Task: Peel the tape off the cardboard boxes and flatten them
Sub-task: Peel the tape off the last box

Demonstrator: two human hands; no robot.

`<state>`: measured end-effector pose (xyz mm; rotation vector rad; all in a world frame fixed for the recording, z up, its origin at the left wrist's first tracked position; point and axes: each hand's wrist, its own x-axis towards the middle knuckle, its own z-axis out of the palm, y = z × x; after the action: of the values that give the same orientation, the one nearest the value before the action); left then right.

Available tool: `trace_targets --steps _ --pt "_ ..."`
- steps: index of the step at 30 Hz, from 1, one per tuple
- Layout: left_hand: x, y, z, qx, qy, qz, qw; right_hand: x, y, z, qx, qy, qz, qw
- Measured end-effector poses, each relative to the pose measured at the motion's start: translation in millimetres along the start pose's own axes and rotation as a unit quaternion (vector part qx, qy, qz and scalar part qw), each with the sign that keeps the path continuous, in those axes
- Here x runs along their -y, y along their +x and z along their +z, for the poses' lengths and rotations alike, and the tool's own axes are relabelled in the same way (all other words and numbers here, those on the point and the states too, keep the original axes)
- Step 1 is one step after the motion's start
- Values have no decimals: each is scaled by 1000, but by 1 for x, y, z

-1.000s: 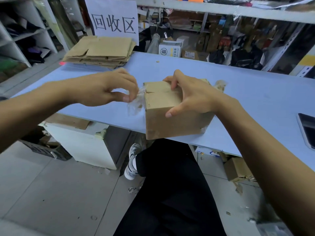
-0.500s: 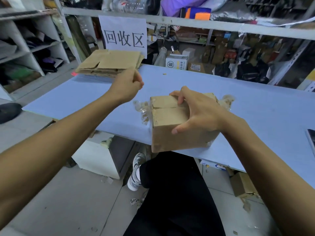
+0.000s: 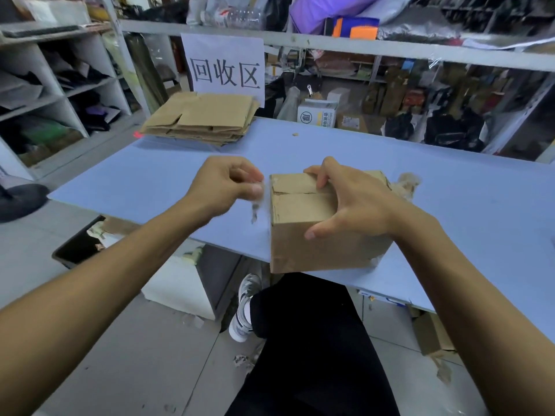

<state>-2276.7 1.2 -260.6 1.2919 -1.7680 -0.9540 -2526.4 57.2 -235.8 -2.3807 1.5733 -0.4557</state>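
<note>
Cardboard box (image 3: 315,235) at blue table (image 3: 450,205) edge, gripped by right hand (image 3: 354,205); left hand (image 3: 223,183) beside it, fingers pinching blurred clear tape (image 3: 256,202).

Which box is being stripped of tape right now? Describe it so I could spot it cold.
Start at the blue table and go to its near edge. The cardboard box stands there upright, overhanging the edge, with the right hand gripping its top and the left hand at its left corner. Unlike the flattened cardboard stack under the white sign, it is still box-shaped.
</note>
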Motion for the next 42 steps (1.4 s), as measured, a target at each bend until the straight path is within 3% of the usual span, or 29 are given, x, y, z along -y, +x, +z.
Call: trace_targets --steps 5,8,11,14,20,23,26,29,32,35,40,42 --pt "-20 54 -52 -231 43 1 972 0 2 0 8 9 2 1000" --pt "-45 50 -44 -161 44 42 985 -1 3 -2 4 67 23 997" --pt "-67 31 -11 -75 4 86 993 -4 5 -5 -166 240 2 956" --pt "-85 23 20 -44 -58 111 991 -5 1 -10 -287 294 -12 912" --pt "-120 13 75 43 -145 143 978 -9 -14 -32 -328 293 38 897" --pt "-130 12 88 136 -244 120 953 -21 -36 -49 -361 306 54 880" --pt "-138 5 104 227 -204 139 942 -33 -60 -58 -379 286 98 874" --pt "-144 3 125 138 -103 182 968 -39 -76 -59 -374 285 101 877" --pt "-149 16 138 46 -107 158 981 -39 -91 -56 -328 333 64 882" --pt "-154 26 149 36 -128 114 985 -44 -98 -50 -314 341 49 885" --pt "-161 26 162 6 -119 108 987 -56 -99 -51 -329 327 38 885" --pt "-161 27 162 37 -118 120 985 -60 -94 -50 -355 285 38 889"
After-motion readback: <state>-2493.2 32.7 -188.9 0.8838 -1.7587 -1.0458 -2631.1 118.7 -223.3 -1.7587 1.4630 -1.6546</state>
